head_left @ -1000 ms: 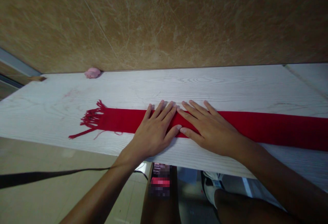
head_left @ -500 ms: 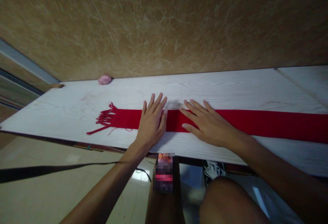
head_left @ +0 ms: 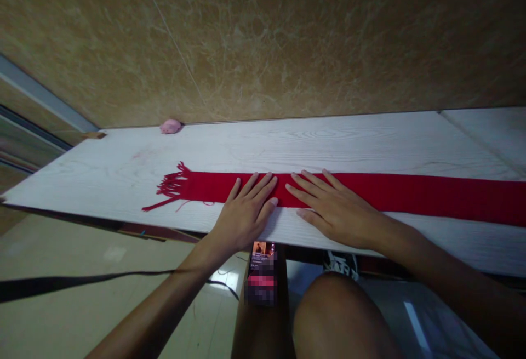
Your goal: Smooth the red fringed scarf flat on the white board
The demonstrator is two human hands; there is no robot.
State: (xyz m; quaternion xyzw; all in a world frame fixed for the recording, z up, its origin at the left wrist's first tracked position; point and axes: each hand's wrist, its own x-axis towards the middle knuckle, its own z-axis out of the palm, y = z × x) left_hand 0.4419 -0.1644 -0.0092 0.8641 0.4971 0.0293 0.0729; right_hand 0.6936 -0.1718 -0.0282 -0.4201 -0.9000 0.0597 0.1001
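A long red scarf (head_left: 411,192) lies flat across the white table, running out of view at the right. Its fringe (head_left: 170,184) spreads loosely at the left end, with one strand trailing toward the front edge. My left hand (head_left: 249,208) rests palm down on the scarf, fingers spread and its heel over the white wood. Just to the right, my right hand (head_left: 335,208) also lies flat with fingers apart, fingertips on the red cloth. A short stretch of scarf shows between the two hands.
The white wood-grain table (head_left: 255,148) meets a brown marbled wall (head_left: 263,41). By the wall sits a small pink object (head_left: 170,126). Below the front edge are a lit phone (head_left: 262,271), my knee (head_left: 341,315) and a shoe (head_left: 341,265). A black strap (head_left: 82,280) crosses at left.
Both hands have slid toward the front edge, so their fingertips now rest on the scarf rather than past its far edge. They are a little closer together. My knee has shifted left.
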